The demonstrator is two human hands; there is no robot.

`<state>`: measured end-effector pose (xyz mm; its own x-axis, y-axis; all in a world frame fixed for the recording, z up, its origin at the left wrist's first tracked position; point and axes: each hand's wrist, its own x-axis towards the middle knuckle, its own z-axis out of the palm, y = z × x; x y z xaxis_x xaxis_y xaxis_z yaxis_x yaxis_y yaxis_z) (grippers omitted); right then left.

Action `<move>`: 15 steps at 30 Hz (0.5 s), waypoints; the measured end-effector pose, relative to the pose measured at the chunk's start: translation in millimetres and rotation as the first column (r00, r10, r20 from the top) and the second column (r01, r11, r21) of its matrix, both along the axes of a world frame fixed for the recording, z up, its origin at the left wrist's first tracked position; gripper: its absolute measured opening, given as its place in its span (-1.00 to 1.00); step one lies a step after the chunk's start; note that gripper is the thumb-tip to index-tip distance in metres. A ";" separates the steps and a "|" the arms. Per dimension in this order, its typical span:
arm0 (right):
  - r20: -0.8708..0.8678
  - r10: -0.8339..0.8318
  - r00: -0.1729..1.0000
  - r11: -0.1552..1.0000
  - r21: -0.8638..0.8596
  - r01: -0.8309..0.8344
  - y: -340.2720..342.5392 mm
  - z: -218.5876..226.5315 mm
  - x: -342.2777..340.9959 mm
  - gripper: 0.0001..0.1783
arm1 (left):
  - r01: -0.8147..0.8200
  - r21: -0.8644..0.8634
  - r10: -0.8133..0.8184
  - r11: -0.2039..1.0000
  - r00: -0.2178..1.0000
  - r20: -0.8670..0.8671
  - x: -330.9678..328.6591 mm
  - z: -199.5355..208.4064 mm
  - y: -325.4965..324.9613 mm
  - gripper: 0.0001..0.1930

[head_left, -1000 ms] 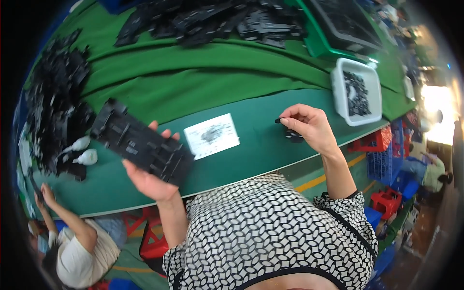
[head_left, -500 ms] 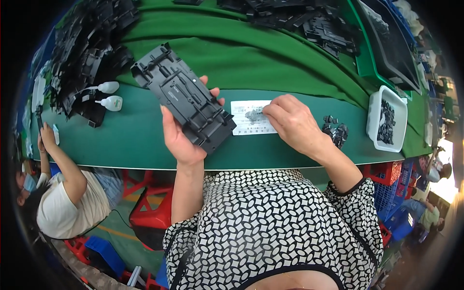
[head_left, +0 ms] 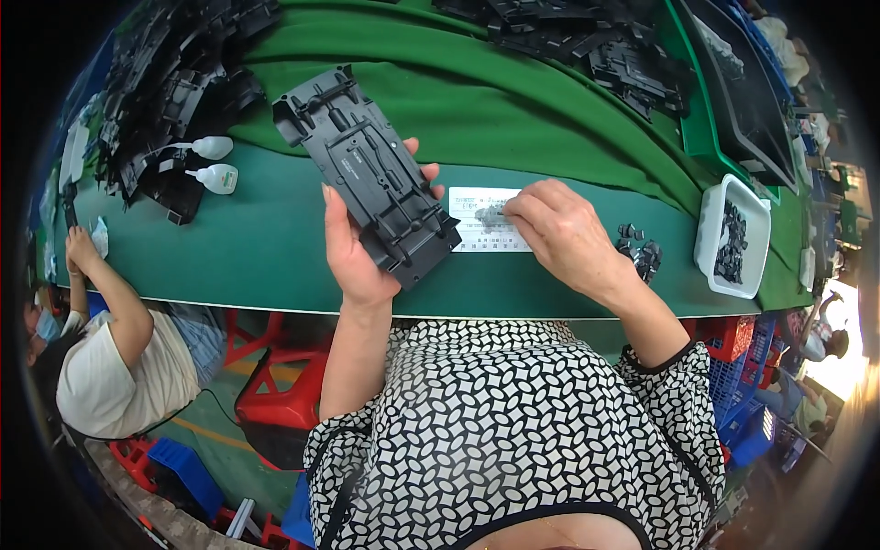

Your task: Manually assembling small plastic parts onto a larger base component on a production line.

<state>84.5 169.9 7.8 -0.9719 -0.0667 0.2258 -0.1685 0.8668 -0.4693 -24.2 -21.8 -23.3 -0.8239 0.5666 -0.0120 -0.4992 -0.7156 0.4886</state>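
Observation:
My left hand point(head_left: 356, 252) grips a long black plastic toy-car chassis point(head_left: 368, 174) by its near end. Its moulded underside faces up, tilted above the green table. My right hand point(head_left: 566, 229) is closed in a pinch over a white printed card point(head_left: 481, 237). On that card, by the fingertips, sits a small greyish clump point(head_left: 491, 213) whose kind I cannot make out. Anything between the right fingertips is hidden. Just right of the right hand lies a small pile of black plastic pieces point(head_left: 642, 255).
A white tray point(head_left: 760, 240) of small black parts stands at right, near a green-edged black crate point(head_left: 733, 101). Heaps of black plastic parts point(head_left: 179, 82) lie far left and at the back on green cloth. Two white squeeze bottles point(head_left: 218, 178) lie left. A co-worker point(head_left: 128, 362) sits at left.
In the picture, the chassis and my left hand have shifted slightly right and up. My right hand stays pinched over the card, and the card appears a little farther right.

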 end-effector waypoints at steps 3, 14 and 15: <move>0.018 -0.004 1.000 0.999 -0.046 0.005 -5.9 -2.1 -0.1 -0.89 | 0.005 0.008 -0.005 1.000 1.000 0.013 -0.2 -0.3 0.4 -0.37; 0.020 -0.046 0.999 0.998 -0.032 0.046 -3.0 -10.0 3.6 -0.90 | 0.032 0.051 -0.033 0.998 0.999 0.012 -0.4 0.2 -1.2 -0.33; 0.025 -0.059 0.998 0.997 -0.043 0.060 -3.5 -9.2 4.1 -0.90 | 0.032 0.043 -0.033 0.999 0.999 0.014 -0.4 1.1 -1.2 -0.33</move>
